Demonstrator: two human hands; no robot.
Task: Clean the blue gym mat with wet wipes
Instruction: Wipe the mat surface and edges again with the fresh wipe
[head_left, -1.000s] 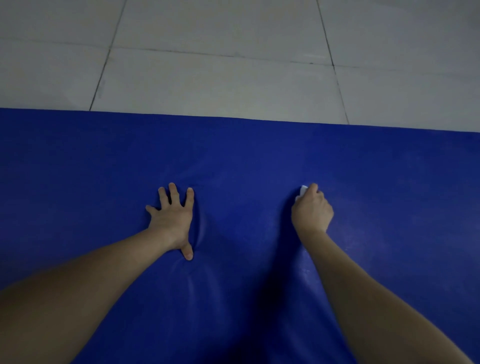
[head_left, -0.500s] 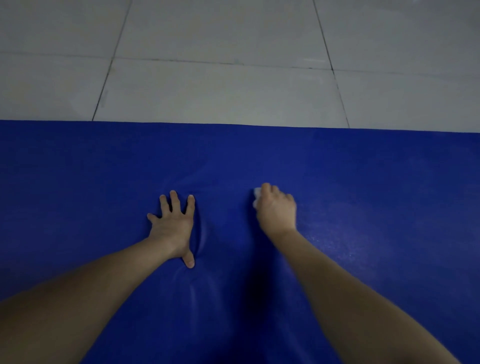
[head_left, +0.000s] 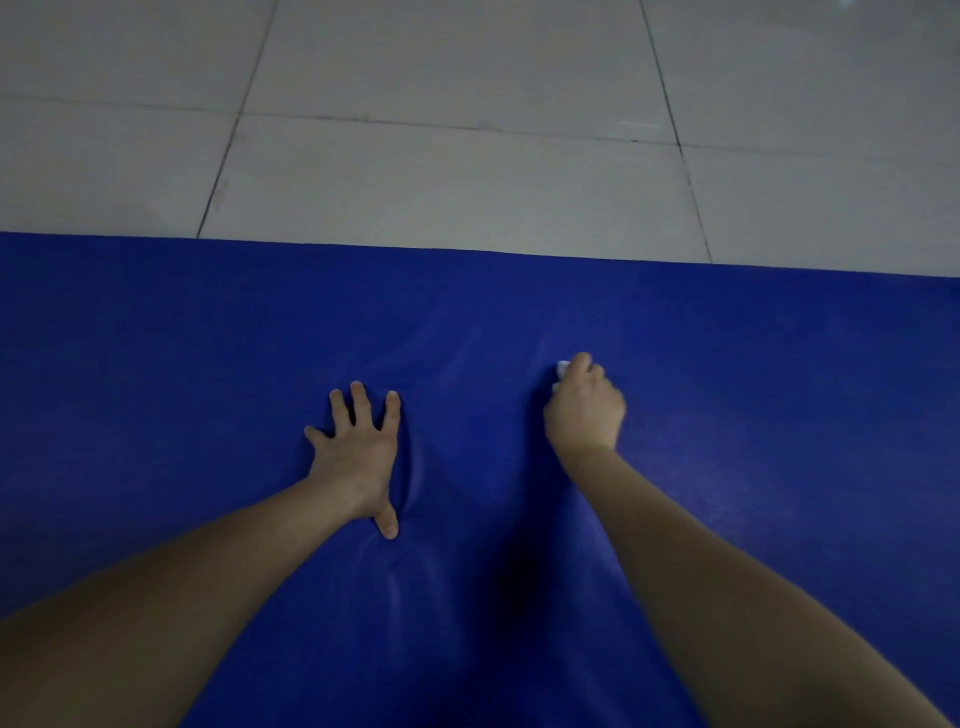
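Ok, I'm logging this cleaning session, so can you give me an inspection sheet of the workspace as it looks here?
Surface: blue gym mat, creased and dented around the pressing hand.
Job's things: white wet wipe, bunched, peeking out past the fingers; no wipe pack seen.
Clutter: nothing seen.
Grippers: left hand flat, fingers spread, presses the mat; right hand grips the wipe against the mat.
Cables: nothing seen.
Surroundings: grey tiled floor beyond the mat's far edge; dim light.

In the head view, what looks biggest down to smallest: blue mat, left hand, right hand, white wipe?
1. blue mat
2. left hand and right hand, too alike to rank
3. white wipe, mostly hidden in that hand
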